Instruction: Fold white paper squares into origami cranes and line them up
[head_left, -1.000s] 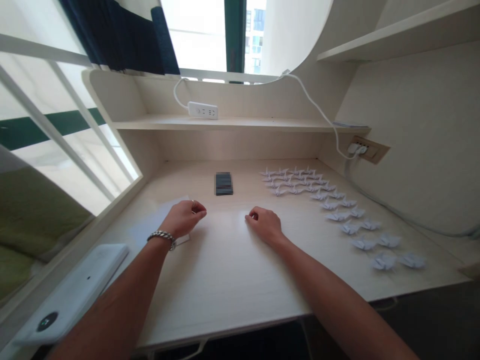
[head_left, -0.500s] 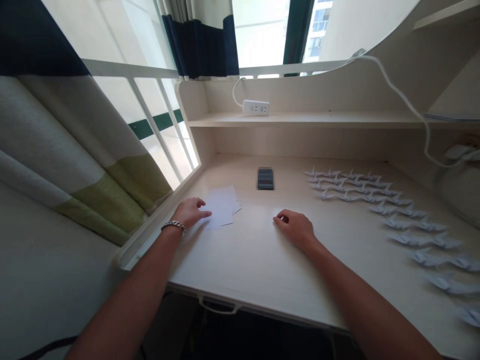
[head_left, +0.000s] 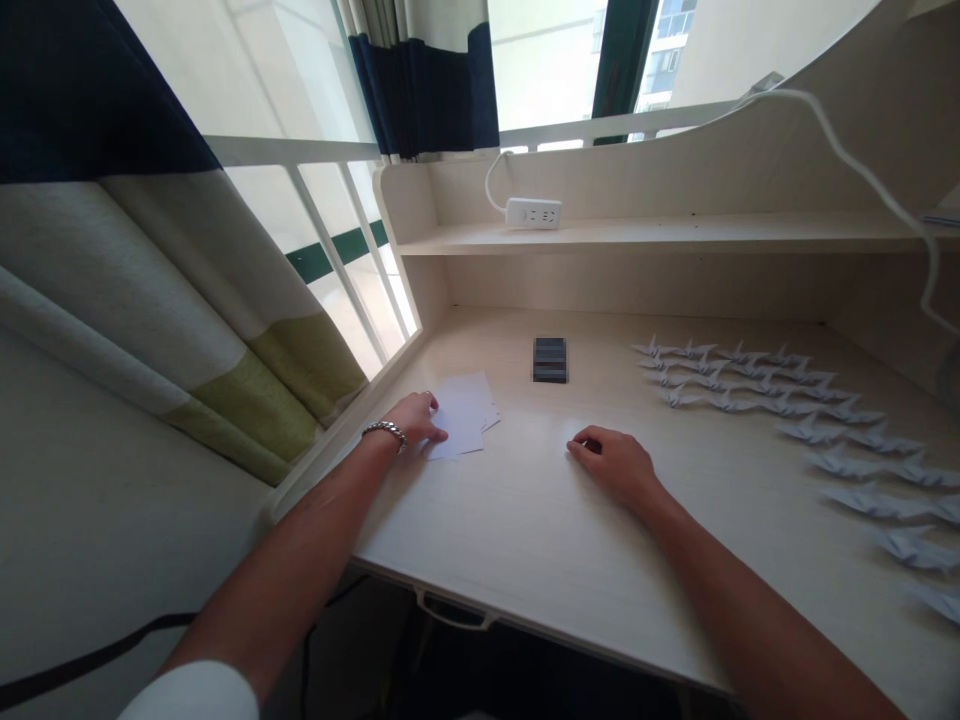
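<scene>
My left hand (head_left: 412, 420) lies at the left edge of a small stack of white paper sheets (head_left: 461, 410), with thumb and forefinger apart over the paper. A chain bracelet (head_left: 385, 432) circles that wrist. Resting on the desk to the right of the sheets, my right hand (head_left: 615, 462) is curled, thumb and fingertips together. Whatever its fingers may hold is hidden in shadow. Rows of folded white paper cranes (head_left: 757, 385) stand on the right side of the desk.
A dark striped, blurred rectangle (head_left: 550, 360) lies on the pale desk (head_left: 510, 530) behind the hands. On the shelf (head_left: 660, 232) sits a white power strip (head_left: 532, 213) with its cord. A curtain (head_left: 225, 330) hangs at the left beside a railing.
The view has shifted, so the desk and its things appear farther right. My left hand has moved slightly further over the paper's edge. My right hand stays curled in about the same place.
</scene>
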